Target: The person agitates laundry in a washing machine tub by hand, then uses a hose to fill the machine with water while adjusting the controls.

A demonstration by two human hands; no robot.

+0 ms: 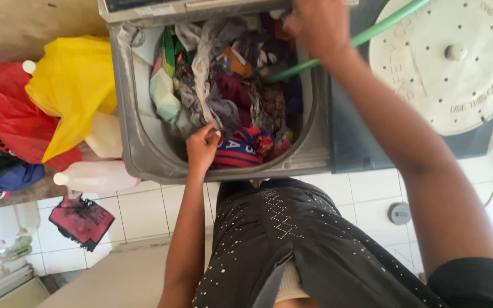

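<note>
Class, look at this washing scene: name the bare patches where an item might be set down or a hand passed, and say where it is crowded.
Free: the white tiled floor between the red-and-black cloth and the person's skirt, and the tiles beside the round floor fitting. Crowded: the wash tub, heaped with clothes, where the left hand and right hand work; the bags and jugs to its left.

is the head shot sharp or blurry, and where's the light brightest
Head view: soft throughout, with the right hand smeared by motion at the top edge where it meets the green hose; the left hand on the clothes is clearer. Brightest on the white lid and yellow bag; the tub's depths lie in shadow.
</note>
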